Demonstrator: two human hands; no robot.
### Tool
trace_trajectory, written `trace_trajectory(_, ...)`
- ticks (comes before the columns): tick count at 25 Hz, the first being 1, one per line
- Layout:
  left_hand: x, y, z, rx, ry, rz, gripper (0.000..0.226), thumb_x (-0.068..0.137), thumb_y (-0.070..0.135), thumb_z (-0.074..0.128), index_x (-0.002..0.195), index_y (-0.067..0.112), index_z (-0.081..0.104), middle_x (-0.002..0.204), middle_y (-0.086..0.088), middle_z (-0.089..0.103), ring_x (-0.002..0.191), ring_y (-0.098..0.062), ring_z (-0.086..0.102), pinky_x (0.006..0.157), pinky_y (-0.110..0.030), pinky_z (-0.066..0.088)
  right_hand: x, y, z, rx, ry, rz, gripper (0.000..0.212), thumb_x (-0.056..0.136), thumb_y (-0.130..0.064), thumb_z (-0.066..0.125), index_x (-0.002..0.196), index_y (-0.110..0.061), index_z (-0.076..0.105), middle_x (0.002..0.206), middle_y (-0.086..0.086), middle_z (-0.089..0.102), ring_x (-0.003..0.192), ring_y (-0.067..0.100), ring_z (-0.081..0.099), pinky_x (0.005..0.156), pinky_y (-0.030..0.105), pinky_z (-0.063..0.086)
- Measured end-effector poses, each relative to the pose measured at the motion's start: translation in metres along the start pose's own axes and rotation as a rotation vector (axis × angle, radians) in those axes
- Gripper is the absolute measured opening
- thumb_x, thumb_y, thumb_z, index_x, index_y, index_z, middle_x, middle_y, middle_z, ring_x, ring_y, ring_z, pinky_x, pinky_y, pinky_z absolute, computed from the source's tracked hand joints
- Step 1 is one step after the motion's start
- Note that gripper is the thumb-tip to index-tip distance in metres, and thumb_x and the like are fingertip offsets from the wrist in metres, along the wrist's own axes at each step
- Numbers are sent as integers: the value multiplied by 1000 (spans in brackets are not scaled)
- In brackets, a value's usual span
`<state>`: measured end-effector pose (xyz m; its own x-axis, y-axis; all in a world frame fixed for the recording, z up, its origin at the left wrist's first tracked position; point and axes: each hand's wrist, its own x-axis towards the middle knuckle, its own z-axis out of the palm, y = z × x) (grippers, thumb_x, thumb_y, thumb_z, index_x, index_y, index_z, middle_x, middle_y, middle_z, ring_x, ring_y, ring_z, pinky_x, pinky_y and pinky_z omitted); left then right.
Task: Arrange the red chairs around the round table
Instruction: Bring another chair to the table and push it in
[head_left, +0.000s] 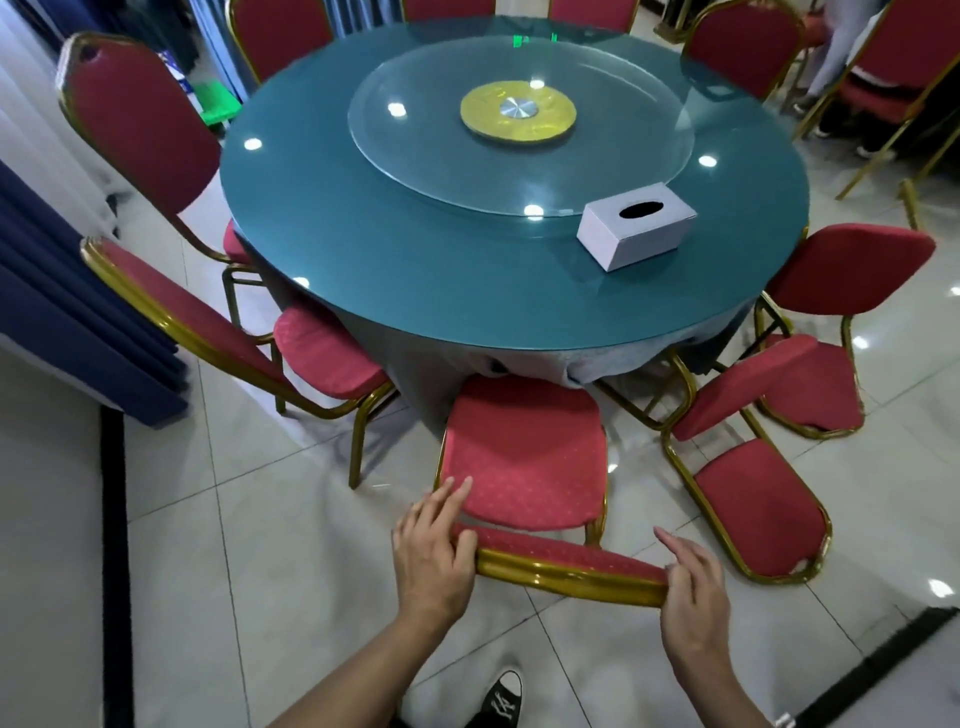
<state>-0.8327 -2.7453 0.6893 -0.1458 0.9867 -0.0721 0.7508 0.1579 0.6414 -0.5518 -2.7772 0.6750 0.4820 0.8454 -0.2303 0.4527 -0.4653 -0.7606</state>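
Both hands, left hand (434, 545) and right hand (693, 592), grip the backrest rail of the near red chair (524, 457), tucked against the round bench (415, 260); its stiff metal frame should slide easily on tile.

Far chairs (592, 10) cut by top edge; near chair seat (524, 447) front under tablecloth (447, 364), seemingly.

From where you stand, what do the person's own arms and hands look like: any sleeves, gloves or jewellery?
The left hand and right hand are bare, with no gloves and no rings visible. Both forearms are uncovered as far as the frame's lower edge, so no sleeves show. Something pale, perhaps a band, sits at the right wrist near the bottom edge; too little shows to tell.
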Motion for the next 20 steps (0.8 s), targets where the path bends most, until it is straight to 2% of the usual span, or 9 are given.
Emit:
trace_trajectory(3, 26, 0, -6, -12, -72, 33, 64, 85, 45, 24, 148, 44, 38, 153, 12, 42, 145, -11, 29, 119, -39, 18, 7, -10, 8, 17, 3, -7, 44, 106, -13, 33, 130, -26, 67, 136, 7, 46, 119, 16, 46, 100, 36, 37)
trace_trajectory(5, 40, -2, -8, -29, -76, 27, 65, 86, 44, 24, 149, 45, 34, 154, 13, 41, 146, -11, 28, 117, -36, 19, 14, -18, 14, 30, -9, -26, 51, 100, -26, 29, 134, -26, 65, 136, 5, 46, 118, 17, 48, 98, 36, 39)
trace_trajectory(7, 44, -3, -7, -34, -50, 9, 65, 86, 43, 25, 150, 45, 33, 152, 12, 44, 146, -12, 30, 114, -37, 23, 19, -21, 17, 52, -20, -53, 60, 92, -31, 25, 136, -26, 64, 134, 3, 47, 117, 18, 52, 98, 36, 41)
trace_trajectory(11, 42, -3, -1, -51, -6, 8, 64, 87, 40, 27, 151, 42, 34, 146, 7, 52, 142, -16, 37, 110, -38, 28, 20, -19, 12, 80, -48, -68, 59, 92, -30, 24, 135, -27, 64, 134, 2, 48, 118, 17, 53, 100, 34, 44)
trace_trajectory(15, 38, 1, -3, -38, -12, -3, 66, 87, 37, 24, 152, 41, 32, 148, 6, 51, 139, -18, 40, 108, -41, 31, 22, -18, 6, 92, -142, -78, 54, 94, -28, 24, 135, -40, 57, 136, -2, 46, 120, 8, 52, 103, 33, 46)
trace_trajectory(17, 29, 10, -2, 2, -39, -7, 67, 86, 37, 22, 152, 41, 30, 152, 8, 46, 143, -18, 36, 110, -42, 30, 25, -12, -2, 76, -153, -80, 54, 95, -24, 25, 135, -39, 56, 137, -2, 47, 122, 9, 52, 107, 37, 46)
trace_trajectory(20, 13, 16, -3, 37, -114, -24, 69, 84, 40, 16, 153, 44, 26, 157, 13, 37, 148, -15, 27, 116, -43, 25, 25, -6, -11, 39, -184, -78, 54, 92, -28, 24, 132, -44, 55, 141, -1, 47, 129, 16, 49, 112, 41, 42)
